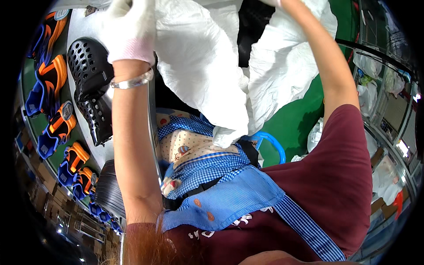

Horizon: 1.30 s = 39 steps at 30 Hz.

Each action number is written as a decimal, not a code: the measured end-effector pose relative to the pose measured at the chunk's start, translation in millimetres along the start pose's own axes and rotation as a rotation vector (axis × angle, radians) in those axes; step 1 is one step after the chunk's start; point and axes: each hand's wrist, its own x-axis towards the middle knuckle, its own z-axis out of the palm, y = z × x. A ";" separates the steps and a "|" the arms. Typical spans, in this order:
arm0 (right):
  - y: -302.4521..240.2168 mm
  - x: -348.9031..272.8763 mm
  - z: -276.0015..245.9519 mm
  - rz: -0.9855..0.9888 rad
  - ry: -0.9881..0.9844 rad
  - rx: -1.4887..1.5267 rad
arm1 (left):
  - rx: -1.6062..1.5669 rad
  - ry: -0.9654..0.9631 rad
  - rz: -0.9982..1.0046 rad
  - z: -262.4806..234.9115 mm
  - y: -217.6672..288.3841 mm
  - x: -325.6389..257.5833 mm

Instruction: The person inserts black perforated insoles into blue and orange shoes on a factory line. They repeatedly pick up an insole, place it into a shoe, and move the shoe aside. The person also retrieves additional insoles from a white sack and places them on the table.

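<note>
A large white crinkled sack hangs spread in front of me, its lower end drooping toward my apron. My left hand, in a white glove with a pink cuff, is closed at the sack's upper left edge. At the top edge of the view only the wrist end of my right hand shows, also gloved, beside the sack's right part; its fingers are out of the picture. Dark items show between the white folds. Left of my forearm, black clogs with round holes lie on a pale work surface.
Along the far left stands a row of blue, black and orange shoes. A blue rounded handle or rim sits below the sack, over a green floor. Metal shelving with plastic bags lines the right side.
</note>
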 end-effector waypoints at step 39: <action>-99.8 -130.4 165.4 0.161 0.178 0.773 | 0.803 -0.982 0.035 98.7 -153.9 -116.9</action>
